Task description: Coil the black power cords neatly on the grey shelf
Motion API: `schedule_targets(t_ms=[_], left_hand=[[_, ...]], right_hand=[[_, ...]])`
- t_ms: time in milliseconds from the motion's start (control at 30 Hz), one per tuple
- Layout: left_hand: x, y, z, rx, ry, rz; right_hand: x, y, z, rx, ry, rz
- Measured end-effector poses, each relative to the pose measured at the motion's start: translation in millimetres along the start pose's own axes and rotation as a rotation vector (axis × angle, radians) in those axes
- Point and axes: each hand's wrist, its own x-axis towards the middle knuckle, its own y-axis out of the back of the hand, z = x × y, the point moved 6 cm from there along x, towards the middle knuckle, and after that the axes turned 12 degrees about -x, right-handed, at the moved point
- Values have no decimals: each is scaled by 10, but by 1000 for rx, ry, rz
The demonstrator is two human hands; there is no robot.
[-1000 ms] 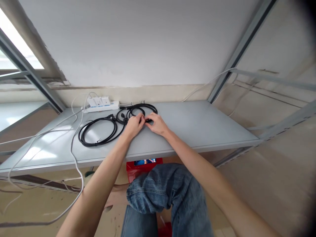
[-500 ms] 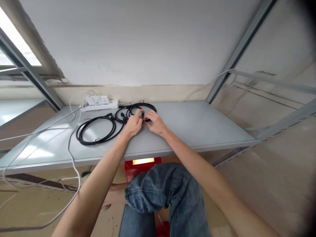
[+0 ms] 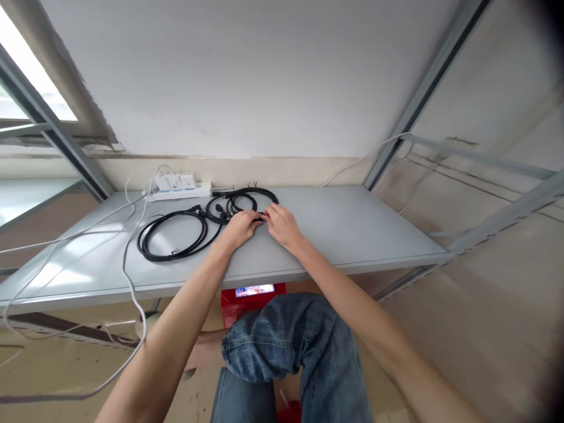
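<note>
Both my hands meet over the near edge of a coiled black cable [image 3: 255, 189] on the grey shelf. My left hand [image 3: 242, 228] is closed, its fingertips pinched on the cable's near side. From the right, my right hand [image 3: 282, 224] pinches the same spot, with its thumb and fingertips close to the left ones. A short dark length of cable shows between them; the fingers hide the rest. A second black cable coil [image 3: 165, 257] lies flat to the left, tied with a small black twist tie [image 3: 175, 251]. Black plug ends [image 3: 197, 208] lie between the coils.
A white power strip [image 3: 180, 192] with white adapters stands at the back by the wall. White cords [image 3: 126, 258] run across the shelf's left side and hang over its front edge [image 3: 185, 289]. Metal posts [image 3: 405, 111] frame the shelf. Below sits a red box [image 3: 230, 308] with a lit screen.
The dark piece that stood up between my fingertips no longer shows. My left fingers have lowered, and both hands now pinch lower and closer together at the coil's near side.
</note>
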Motion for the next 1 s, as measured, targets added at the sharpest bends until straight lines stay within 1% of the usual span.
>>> schedule_targets(t_ms=[100, 167, 233, 300, 333, 367, 400, 467, 533, 600, 633, 700, 767, 833, 867, 900, 1000], left_hand=[[23, -30, -7, 12, -25, -19], [27, -34, 3, 16, -34, -22], [22, -24, 13, 14, -36, -13], [13, 1, 20, 11, -30, 18], [7, 16, 22, 13, -26, 38], [3, 31, 25, 15, -23, 58], [-2, 44, 29, 16, -21, 76], [-6, 56, 37, 17, -22, 92], [-7, 51, 44, 15, -28, 84], [-4, 34, 42, 18, -34, 62], [-2, 24, 37, 22, -37, 53], [2, 9, 20, 28, -38, 44], [5, -2, 2, 31, -43, 44], [8, -12, -10, 36, -49, 42], [9, -16, -14, 41, -50, 40], [9, -19, -16, 46, -49, 39], [8, -19, -13, 34, -49, 46]], right_hand=[[-46, -5, 68, 86, -237, -31], [-50, -19, 100, 249, -412, -63], [-55, -75, 120, 509, -654, -164], [-84, -140, 88, 800, -929, -315], [-90, -146, 53, 921, -1033, -376], [-81, -128, 21, 1013, -1093, -413], [-59, -98, -2, 1074, -1110, -440], [-9, -34, -10, 1115, -1057, -489], [14, -5, 17, 1079, -963, -569], [43, 7, 63, 996, -820, -613], [68, 17, 84, 930, -721, -612], [145, 79, 105, 726, -460, -538], [217, 197, 72, 455, -166, -384], [231, 303, -1, 199, 87, -241], [217, 324, -39, 97, 190, -209], [196, 321, -67, 11, 276, -209], [127, 262, -84, -182, 456, -255]])
